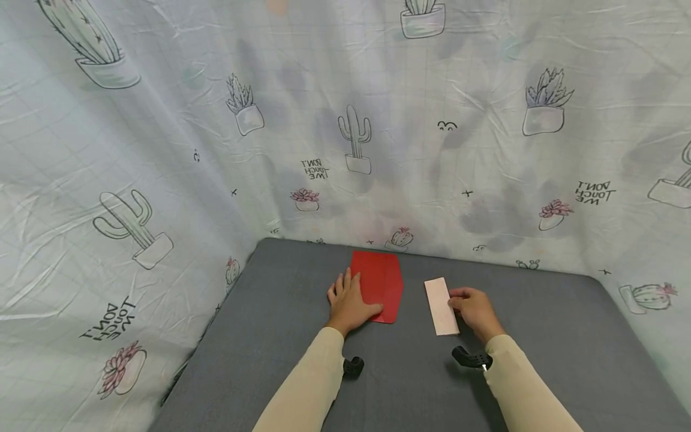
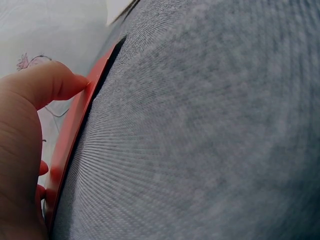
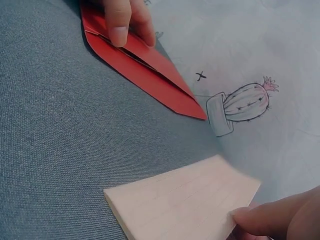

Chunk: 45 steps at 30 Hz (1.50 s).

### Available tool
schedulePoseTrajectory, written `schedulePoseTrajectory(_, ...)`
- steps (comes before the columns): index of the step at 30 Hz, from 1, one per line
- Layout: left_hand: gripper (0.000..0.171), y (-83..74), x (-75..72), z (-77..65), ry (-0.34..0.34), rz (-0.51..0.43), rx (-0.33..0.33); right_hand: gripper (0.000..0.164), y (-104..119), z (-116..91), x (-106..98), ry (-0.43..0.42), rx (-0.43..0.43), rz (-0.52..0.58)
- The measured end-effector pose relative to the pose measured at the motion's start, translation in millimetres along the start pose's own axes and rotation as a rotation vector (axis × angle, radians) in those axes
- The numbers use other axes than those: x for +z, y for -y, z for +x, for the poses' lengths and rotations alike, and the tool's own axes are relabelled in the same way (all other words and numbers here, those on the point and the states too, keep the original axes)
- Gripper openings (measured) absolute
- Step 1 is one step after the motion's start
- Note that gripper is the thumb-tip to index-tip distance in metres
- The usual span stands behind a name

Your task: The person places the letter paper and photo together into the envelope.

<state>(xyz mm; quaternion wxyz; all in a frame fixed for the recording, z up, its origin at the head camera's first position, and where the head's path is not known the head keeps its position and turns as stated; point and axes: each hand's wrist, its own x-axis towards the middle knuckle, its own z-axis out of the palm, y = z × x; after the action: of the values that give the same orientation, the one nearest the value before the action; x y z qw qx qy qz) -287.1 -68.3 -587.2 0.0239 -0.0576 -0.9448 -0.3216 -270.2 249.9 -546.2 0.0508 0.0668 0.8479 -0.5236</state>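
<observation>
Near the far edge of the gray table (image 1: 259, 360), a red envelope (image 1: 372, 270) is steadied by the left hand (image 1: 349, 306), whose fingers are spread and whose thumb is pressed on the envelope's near end. To the right, a slip of pale paper (image 1: 439, 307) is pinched at its right side between the thumb and fingers of the right hand (image 1: 477, 312). The paper appears to be folded already, and the envelope's flap (image 3: 132, 71) is turned out, with a dark slit seen beside it; left undone, as far as can be judged, is the closing of the flap, and the paper is held outside the envelope. Little room is left beyond the envelope, where the table is bordered by the curtain (image 1: 432, 168), but a strip of table is seen between envelope and paper, and wider space is offered left, right and on the near side
</observation>
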Motion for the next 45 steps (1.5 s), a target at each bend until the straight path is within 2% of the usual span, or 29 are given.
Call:
schedulePoseTrajectory(9,0.105,0.3,-0.5,-0.3,-0.011,-0.013,0.01,0.023,-0.3,-0.4,1.6,-0.016,0.022,0.025)
schedulePoseTrajectory(24,0.105,0.8,-0.8,-0.5,0.0,-0.001,0.005,0.024,2.3,-3.5,-0.5,-0.03,0.029,0.054)
schedulePoseTrajectory(31,0.105,1.8,0.4,0.3,0.001,0.011,0.004,0.029,3.4,-4.7,-2.1,-0.013,0.009,0.104)
schedulePoseTrajectory(36,0.105,1.3,-0.2,0.2,0.0,0.007,0.004,0.037,3.7,-4.3,-2.4,-0.008,0.026,0.14)
schedulePoseTrajectory(45,0.105,2.6,0.6,0.3,0.003,0.01,0.003,0.041,5.0,-5.5,-2.8,-0.001,0.035,0.176)
